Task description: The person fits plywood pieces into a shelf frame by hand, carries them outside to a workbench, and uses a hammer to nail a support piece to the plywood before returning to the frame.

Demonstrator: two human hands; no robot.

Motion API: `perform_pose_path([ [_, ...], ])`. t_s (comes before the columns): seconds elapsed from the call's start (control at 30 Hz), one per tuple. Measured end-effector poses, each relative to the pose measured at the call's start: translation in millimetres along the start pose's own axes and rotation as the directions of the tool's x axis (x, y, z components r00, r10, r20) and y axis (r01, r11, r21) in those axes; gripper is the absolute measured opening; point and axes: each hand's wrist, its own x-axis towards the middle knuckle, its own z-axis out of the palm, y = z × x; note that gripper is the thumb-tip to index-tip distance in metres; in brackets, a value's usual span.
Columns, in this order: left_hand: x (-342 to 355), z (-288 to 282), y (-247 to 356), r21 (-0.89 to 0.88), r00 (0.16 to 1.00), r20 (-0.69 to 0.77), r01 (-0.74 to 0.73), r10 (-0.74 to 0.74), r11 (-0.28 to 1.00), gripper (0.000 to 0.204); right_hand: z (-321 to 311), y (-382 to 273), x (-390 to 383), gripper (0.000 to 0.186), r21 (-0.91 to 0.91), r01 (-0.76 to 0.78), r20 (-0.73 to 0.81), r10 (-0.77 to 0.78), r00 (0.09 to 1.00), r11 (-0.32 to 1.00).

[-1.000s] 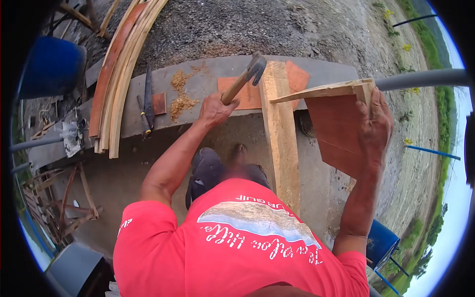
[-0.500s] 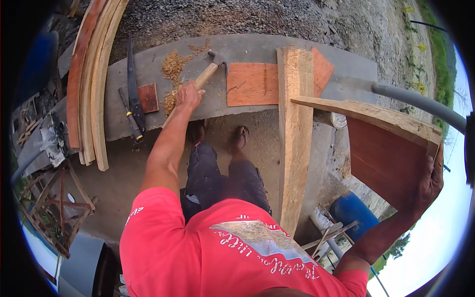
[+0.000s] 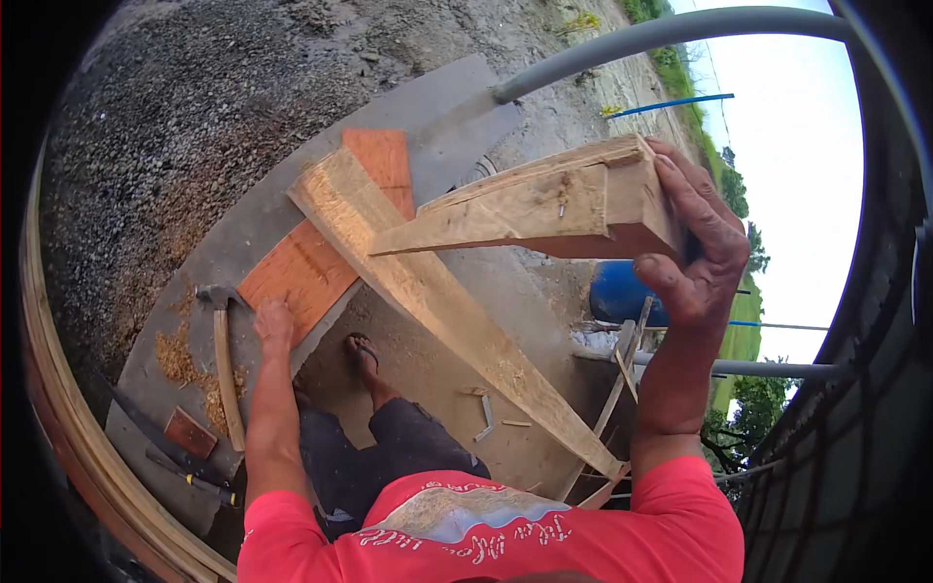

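Observation:
My left hand (image 3: 275, 323) is closed at the near left corner of a reddish plywood board (image 3: 303, 277) lying flat on a concrete slab. Just left of that hand a claw hammer (image 3: 225, 374) with a wooden handle rests on the slab. My right hand (image 3: 698, 238) is raised, its fingers and thumb wrapped round the thick end of a timber piece (image 3: 544, 204). A nail shows in this piece's side, and its thin end meets a long wooden beam (image 3: 428, 296). The beam slants across the plywood toward me. The right palm is hidden.
Sawdust (image 3: 177, 358), a small red wood offcut (image 3: 190, 432) and a yellow-banded tool (image 3: 204, 483) lie on the slab's left part. Long planks (image 3: 73, 428) run along the left. A grey pipe (image 3: 661, 41) rises at the far right; a blue drum (image 3: 622, 291) stands beyond the beam.
My left hand has let go of the hammer, now lying on the slab, and moved to the plywood. My right hand keeps hold of the timber piece. The view has swung right.

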Motion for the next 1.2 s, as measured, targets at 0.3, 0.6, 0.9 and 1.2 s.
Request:
perform_pose_path([
  [0.3, -58, -346, 233, -0.585, 0.814, -0.474, -0.576, 0.336, 0.57, 0.011, -27, 3, -2, 0.047, 0.18, 0.093, -0.145, -0.067, 0.987, 0.979],
  [0.6, -114, -512, 391, -0.02, 0.341, -0.242, -0.938, 0.908, 0.347, 0.019, -17, 2, 16, 0.022, 0.411, 0.103, -0.149, -0.045, 0.988, 0.906],
  [0.9, -51, -397, 193, -0.395, 0.869, -0.461, -0.383, 0.18, 0.835, 0.038, -21, 29, 12, 0.015, 0.49, 0.035, -0.239, 0.095, 0.966, 0.871],
  [1.2, -122, -144, -38, 0.148, 0.833, 0.151, 0.513, -0.532, 0.845, 0.076, -18, 24, 19, 0.014, 0.573, -0.128, -0.123, 0.239, 0.963, 0.809],
])
